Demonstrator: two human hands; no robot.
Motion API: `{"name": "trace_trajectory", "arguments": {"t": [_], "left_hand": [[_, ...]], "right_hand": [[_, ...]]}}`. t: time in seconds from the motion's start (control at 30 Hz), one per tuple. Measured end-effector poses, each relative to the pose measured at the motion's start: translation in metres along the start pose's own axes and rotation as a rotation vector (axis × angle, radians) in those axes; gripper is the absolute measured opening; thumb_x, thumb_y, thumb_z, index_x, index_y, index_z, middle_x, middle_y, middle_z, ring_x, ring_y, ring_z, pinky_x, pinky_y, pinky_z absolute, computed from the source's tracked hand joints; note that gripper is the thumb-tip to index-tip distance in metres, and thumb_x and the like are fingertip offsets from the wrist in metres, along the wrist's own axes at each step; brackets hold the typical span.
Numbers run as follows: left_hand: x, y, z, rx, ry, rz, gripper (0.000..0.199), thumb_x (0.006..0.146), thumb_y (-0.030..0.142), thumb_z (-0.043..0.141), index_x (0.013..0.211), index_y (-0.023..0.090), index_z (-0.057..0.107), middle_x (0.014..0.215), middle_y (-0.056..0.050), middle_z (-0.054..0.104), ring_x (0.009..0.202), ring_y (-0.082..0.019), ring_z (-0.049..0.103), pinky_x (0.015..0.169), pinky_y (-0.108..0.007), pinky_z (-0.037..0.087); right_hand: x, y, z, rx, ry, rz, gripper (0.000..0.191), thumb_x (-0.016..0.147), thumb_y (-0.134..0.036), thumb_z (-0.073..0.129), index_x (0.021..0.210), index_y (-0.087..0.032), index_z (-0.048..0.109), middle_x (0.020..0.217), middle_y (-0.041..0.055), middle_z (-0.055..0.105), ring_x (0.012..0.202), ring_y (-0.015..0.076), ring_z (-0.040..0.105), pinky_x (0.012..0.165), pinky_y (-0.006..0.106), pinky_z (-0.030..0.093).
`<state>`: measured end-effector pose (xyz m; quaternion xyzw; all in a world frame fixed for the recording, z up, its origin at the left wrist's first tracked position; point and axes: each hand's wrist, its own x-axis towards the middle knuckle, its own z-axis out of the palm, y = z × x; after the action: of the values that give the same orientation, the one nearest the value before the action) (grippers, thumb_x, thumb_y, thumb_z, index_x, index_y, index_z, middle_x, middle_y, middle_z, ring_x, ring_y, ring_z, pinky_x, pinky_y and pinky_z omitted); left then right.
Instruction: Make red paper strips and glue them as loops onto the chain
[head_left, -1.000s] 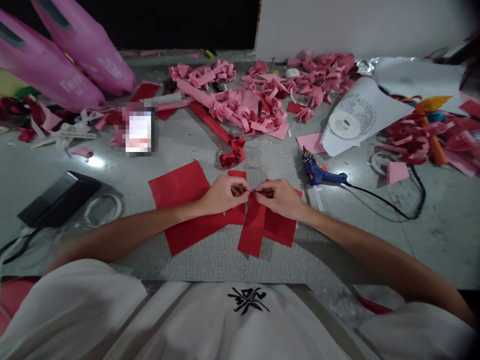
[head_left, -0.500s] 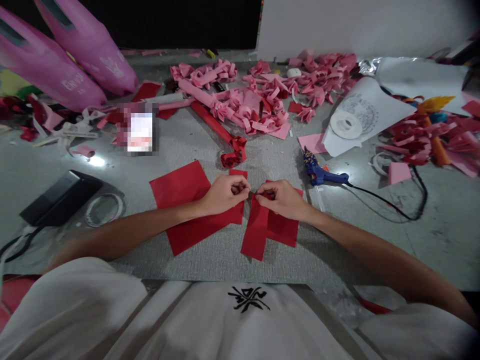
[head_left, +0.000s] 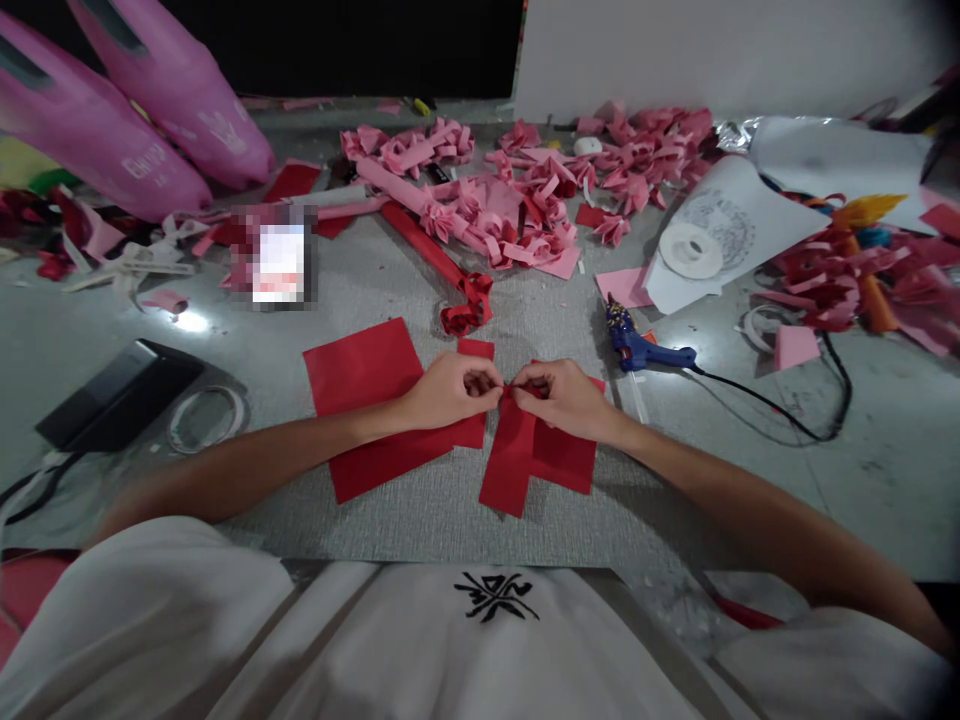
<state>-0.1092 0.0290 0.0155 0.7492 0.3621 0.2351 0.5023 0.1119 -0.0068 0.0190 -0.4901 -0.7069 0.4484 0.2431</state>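
Note:
A red paper strip (head_left: 508, 462) slants down toward me from my fingertips. My right hand (head_left: 561, 398) pinches its top edge between thumb and fingers. The fingers of my left hand (head_left: 456, 388) are closed in a pinch at the strip's top left corner, almost touching the right fingertips. Beneath my left wrist lies a large red paper sheet (head_left: 366, 365), with a narrower red piece (head_left: 471, 432) beside it. Another red paper piece (head_left: 566, 460) rests under my right hand, partly covered by the strip. The exact fold at the fingertips is hidden.
Beyond my hands are a red paper-covered stick (head_left: 424, 243) and a heap of pink paper flowers (head_left: 480, 205). A blue glue gun (head_left: 652, 352) with a cord lies to the right. At left are a black box (head_left: 120, 395), a tape roll (head_left: 206, 420) and pink bottles (head_left: 180, 100).
My left fingertips have shifted slightly right, up to the strip's top corner. The large sheet has turned a little under my left forearm. My right hand has hardly moved.

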Motion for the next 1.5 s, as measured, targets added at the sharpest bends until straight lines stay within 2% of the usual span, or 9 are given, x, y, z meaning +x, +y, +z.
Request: {"name": "trace_trajectory", "arguments": {"t": [0.67, 0.87, 1.07, 1.33, 1.5], "left_hand": [[0.001, -0.001, 0.001, 0.008, -0.013, 0.003, 0.008, 0.081, 0.021, 0.065, 0.081, 0.016, 0.07, 0.065, 0.002, 0.065, 0.057, -0.008, 0.056, 0.055, -0.018, 0.042], [-0.001, 0.001, 0.002, 0.032, 0.0, 0.0, 0.004, 0.077, 0.017, 0.064, 0.077, 0.016, 0.067, 0.063, 0.003, 0.062, 0.056, -0.008, 0.053, 0.055, -0.018, 0.041], [-0.005, 0.008, 0.005, 0.145, 0.017, 0.029, 0.004, 0.075, 0.017, 0.064, 0.072, 0.016, 0.066, 0.059, 0.004, 0.057, 0.055, -0.008, 0.049, 0.056, -0.02, 0.038], [-0.011, 0.009, 0.011, 0.205, 0.086, 0.055, 0.007, 0.077, 0.016, 0.064, 0.071, 0.016, 0.067, 0.059, 0.004, 0.059, 0.055, -0.008, 0.05, 0.057, -0.021, 0.038], [-0.006, 0.0, 0.002, 0.141, 0.161, 0.016, 0.005, 0.075, 0.017, 0.067, 0.071, 0.017, 0.067, 0.061, 0.003, 0.062, 0.057, -0.009, 0.054, 0.057, -0.02, 0.042]], "right_hand": [[0.0, -0.005, 0.0, -0.024, 0.009, -0.005, 0.02, 0.089, -0.027, 0.058, 0.083, -0.017, 0.074, 0.066, -0.002, 0.061, 0.056, 0.0091, 0.05, 0.058, 0.024, 0.039], [0.001, -0.001, 0.001, -0.053, 0.003, -0.039, 0.018, 0.088, -0.025, 0.059, 0.082, -0.016, 0.073, 0.064, -0.0027, 0.058, 0.06, 0.0096, 0.049, 0.061, 0.024, 0.038], [0.004, 0.004, 0.001, -0.091, -0.064, -0.081, 0.016, 0.085, -0.023, 0.06, 0.083, -0.017, 0.074, 0.066, -0.0032, 0.06, 0.06, 0.0093, 0.048, 0.062, 0.024, 0.038], [0.004, -0.001, -0.001, -0.036, -0.116, -0.03, 0.016, 0.085, -0.021, 0.058, 0.081, -0.017, 0.073, 0.06, -0.0045, 0.058, 0.054, 0.0081, 0.047, 0.058, 0.023, 0.036], [0.0, -0.001, -0.007, -0.033, -0.146, -0.048, 0.014, 0.084, -0.02, 0.059, 0.075, -0.017, 0.07, 0.063, -0.0034, 0.062, 0.055, 0.0082, 0.052, 0.056, 0.022, 0.039]]}}
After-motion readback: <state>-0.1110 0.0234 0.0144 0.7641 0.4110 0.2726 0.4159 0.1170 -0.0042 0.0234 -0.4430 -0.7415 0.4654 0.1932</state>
